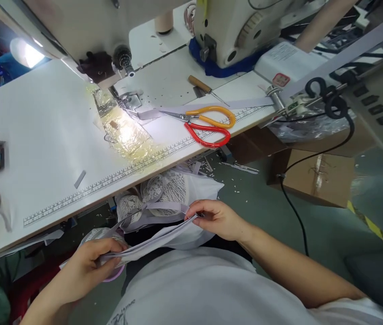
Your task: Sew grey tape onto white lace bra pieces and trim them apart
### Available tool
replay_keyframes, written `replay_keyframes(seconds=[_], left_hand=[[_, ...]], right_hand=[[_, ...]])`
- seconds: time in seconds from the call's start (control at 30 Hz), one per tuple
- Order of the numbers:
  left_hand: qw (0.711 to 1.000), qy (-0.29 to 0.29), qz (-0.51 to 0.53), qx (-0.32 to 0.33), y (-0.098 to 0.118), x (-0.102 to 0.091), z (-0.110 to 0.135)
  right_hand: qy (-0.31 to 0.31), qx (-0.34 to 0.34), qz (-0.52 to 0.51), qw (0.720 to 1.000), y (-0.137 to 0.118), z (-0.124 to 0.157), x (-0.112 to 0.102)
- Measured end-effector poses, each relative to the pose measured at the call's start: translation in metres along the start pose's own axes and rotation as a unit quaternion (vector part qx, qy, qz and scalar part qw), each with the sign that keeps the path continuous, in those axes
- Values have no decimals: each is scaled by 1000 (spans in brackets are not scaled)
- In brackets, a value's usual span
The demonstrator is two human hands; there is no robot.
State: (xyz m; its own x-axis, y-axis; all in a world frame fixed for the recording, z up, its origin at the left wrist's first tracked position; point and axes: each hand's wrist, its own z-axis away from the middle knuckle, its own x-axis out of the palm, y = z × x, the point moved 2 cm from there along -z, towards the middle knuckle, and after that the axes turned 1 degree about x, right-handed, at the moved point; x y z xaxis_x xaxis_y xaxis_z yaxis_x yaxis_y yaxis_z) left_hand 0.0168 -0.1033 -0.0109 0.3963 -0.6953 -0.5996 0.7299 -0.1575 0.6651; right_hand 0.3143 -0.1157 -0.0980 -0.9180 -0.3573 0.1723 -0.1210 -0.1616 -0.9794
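Fabric strip [157, 241], pale lilac and folded along its length, stretches between both hands in the person's lap, near and below the bench edge. The left hand [89, 266] is closed around its left end, fingers curled over the folded layers. The right hand [216, 220] pinches the right end between thumb and fingertips. Just behind the strip, between the hands and the bench, lies a heap of white lace pieces [164, 189] in a pale bag, touching the strip's far side.

Above, the white bench [42, 135] carries a printed ruler [137, 167] along its near edge. The sewing machine [110, 40] stands at the far side, its lamp throwing a bright patch on clear plastic sheeting [126, 135] under the needle area. To the right of that lie scissors [205, 124] with one orange and one red handle, and farther off a wooden-handled awl [205, 88]. A small grey scrap [80, 179] lies near the ruler on the left. A cardboard box [316, 176] sits on the floor at right, with a black cable [296, 212] hanging beside it.
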Motion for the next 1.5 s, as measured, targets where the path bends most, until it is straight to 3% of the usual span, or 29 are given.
replay_keyframes(seconds=[0.1, 0.27, 0.77, 0.93, 1.17, 1.4, 1.5], left_hand=[[999, -41, 26, -12, 0, 0, -1], [998, -49, 31, -34, 0, -1, -2], [997, -51, 49, -42, -3, 3, 10], [999, -35, 18, -35, -2, 3, 9], [1000, -11, 4, -27, -8, 8, 15], [998, -23, -60, -20, 8, 3, 3], [987, 24, -161, -4, 17, 0, -16]], right_hand=[[-12, -19, -36, 999, 3, -2, 1], [-38, -4, -60, 997, 4, -3, 0], [-37, 59, 63, 996, 1, 0, 1], [-33, -7, 151, 988, -8, 2, -5], [-16, -232, 281, 931, -20, 7, -3], [35, -264, 322, 909, -31, 10, -5], [58, -257, 378, 888, -32, 10, -15]])
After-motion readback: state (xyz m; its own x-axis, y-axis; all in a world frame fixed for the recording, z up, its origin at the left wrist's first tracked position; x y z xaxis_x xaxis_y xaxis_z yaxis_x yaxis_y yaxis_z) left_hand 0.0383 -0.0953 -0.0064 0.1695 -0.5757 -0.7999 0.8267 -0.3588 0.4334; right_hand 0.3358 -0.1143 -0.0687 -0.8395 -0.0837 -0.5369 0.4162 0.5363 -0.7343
